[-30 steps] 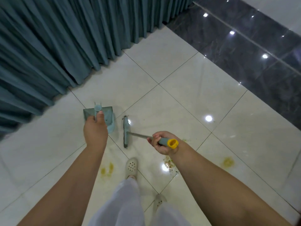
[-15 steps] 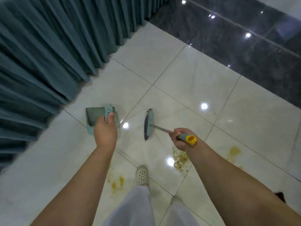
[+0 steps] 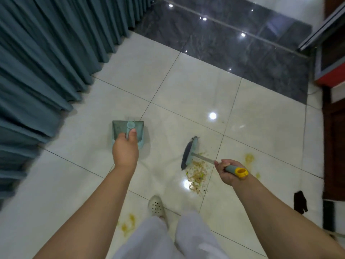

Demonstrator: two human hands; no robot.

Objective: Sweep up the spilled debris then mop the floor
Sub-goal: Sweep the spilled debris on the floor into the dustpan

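Note:
My left hand [image 3: 125, 150] grips the upright handle of a pale teal dustpan [image 3: 119, 128], which hangs over the white tiles near the curtain. My right hand [image 3: 226, 170] is closed around the grey, yellow-tipped handle of a small broom. The broom head [image 3: 189, 153], teal with dark bristles, sits just left of a pile of brown and green crumbs [image 3: 197, 173]. Yellow stains mark the floor, one yellow stain [image 3: 249, 157] to the right of the broom and another yellow stain [image 3: 128, 224] beside my left foot.
Teal curtains [image 3: 46, 62] hang along the left. A dark glossy floor strip [image 3: 233, 47] runs across the top. Dark wooden furniture [image 3: 334, 146] and a red-edged box [image 3: 329, 71] stand at the right. A black object [image 3: 300, 201] lies on the tiles near the furniture.
The view has swung right. The broom head moved away from the dustpan and over to the crumb pile; the dustpan stays in my left hand.

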